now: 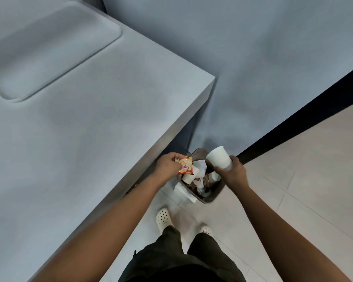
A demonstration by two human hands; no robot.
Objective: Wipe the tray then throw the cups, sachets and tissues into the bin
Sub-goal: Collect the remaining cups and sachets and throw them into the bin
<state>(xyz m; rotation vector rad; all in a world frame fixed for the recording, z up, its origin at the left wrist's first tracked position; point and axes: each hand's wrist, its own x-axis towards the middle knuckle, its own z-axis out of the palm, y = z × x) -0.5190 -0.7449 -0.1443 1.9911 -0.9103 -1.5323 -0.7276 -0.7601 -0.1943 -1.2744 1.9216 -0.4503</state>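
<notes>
Bin (209, 199) was already heaped; the sachet (185, 165) pinched by left fingers (176, 161) and cup (219, 157) gripped by right fingers (220, 170) risked spilling onto the floor (293, 190).

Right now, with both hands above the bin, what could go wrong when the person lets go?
1. The bin already looks full, so the white cup in the right hand may bounce out onto the floor.
2. The sachet in the left hand hangs near the bin's rim and could fall outside.
3. A tissue already hangs over the rim and may slip out.
</notes>
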